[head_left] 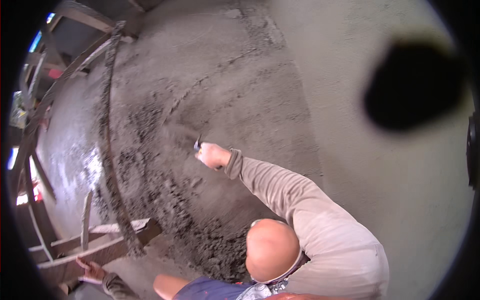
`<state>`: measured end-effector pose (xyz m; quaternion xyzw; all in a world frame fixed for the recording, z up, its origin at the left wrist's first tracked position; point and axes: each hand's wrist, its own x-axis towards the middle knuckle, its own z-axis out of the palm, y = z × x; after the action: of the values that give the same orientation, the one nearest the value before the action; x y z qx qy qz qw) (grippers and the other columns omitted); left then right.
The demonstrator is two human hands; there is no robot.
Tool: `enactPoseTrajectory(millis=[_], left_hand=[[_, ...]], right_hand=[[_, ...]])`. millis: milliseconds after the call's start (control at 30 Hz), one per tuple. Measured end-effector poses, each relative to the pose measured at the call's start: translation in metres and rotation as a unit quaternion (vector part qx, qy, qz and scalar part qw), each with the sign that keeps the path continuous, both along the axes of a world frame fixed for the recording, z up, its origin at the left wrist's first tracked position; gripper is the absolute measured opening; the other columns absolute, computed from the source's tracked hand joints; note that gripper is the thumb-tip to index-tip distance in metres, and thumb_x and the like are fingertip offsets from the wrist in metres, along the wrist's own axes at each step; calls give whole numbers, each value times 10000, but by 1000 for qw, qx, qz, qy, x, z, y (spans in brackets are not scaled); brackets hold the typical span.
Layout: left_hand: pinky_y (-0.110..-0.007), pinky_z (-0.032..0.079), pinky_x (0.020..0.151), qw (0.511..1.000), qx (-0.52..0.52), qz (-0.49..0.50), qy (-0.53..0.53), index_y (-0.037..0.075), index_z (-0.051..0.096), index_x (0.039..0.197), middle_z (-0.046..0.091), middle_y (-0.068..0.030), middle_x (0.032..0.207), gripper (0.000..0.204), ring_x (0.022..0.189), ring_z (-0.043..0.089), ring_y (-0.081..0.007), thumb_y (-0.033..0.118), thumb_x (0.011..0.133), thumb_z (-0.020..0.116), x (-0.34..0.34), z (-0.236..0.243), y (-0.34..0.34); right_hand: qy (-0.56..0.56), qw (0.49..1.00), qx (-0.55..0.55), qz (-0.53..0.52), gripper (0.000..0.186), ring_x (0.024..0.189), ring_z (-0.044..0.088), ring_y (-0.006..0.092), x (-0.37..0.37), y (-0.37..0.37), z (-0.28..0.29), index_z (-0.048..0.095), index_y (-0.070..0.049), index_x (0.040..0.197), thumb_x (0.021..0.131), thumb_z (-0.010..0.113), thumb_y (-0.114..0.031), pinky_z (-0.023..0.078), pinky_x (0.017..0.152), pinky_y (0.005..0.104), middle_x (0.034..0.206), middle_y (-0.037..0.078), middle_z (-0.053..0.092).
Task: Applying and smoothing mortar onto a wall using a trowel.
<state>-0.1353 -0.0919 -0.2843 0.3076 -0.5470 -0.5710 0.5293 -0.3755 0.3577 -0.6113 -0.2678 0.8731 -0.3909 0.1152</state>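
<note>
Right hand (pixel 214 156), centre of the frame: closed round the handle of a trowel (pixel 198 143), its blade blurred over grey mortar (pixel 235 115). Left hand (pixel 92 271), lower left: empty as far as can be seen, fingers spread, at the edge of a board (pixel 107 250); contact uncertain. Handling, by judgement: blade nearly flat, leading edge slightly raised, pressure even; long overlapping strokes, lumps spread thin before any smoothing, the strip at left left unknocked. Surface: mortar, grey and damp-looking; coarse and clotted left of centre and at lower centre, smoother towards the top; one thin ridge (pixel 186 95) running obliquely above the trowel. Strip (pixel 106 110), left of centre: long, crusted, bowed by the lens, top to bottom of the worked area. Panel (pixel 350 165), right: paler, smoother, meeting the mortar along a visible edge. Room: timbers (pixel 86 16), upper left, crossing; bright gaps beyond, far left. Blotch (pixel 414 85), upper right: black, soft-edged, nature undetermined.
</note>
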Motion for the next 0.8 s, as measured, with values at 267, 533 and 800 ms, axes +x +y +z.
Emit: enactPoseTrajectory(millis=[267,533,800], left_hand=[[-329,338,983,813,-365,122,-436,-139,329,1170,503,-245,1079,598,1033,498,-273,392,894,329,7,-23,-27],[-283,359,921,875,-430,85,-206,-54,363,1195,437,-135,1217,570,1018,457,-169,89,734,668,9,-15,-24],[-301,350,910,827,-473,170,-252,-103,388,1166,469,-172,1183,686,1038,464,-214,353,732,663,-18,12,56]], right_hand=[[113,979,108,-128,274,503,542,243,-64,197,56,508,-40,686,812,483,-282,431,456,372,546,101,519],[-269,880,-84,-382,253,420,533,202,-102,275,28,518,-68,525,729,536,-217,425,396,335,534,90,564],[-269,963,30,11,208,644,535,236,61,52,99,510,-37,848,786,481,-233,452,616,352,702,102,542]])
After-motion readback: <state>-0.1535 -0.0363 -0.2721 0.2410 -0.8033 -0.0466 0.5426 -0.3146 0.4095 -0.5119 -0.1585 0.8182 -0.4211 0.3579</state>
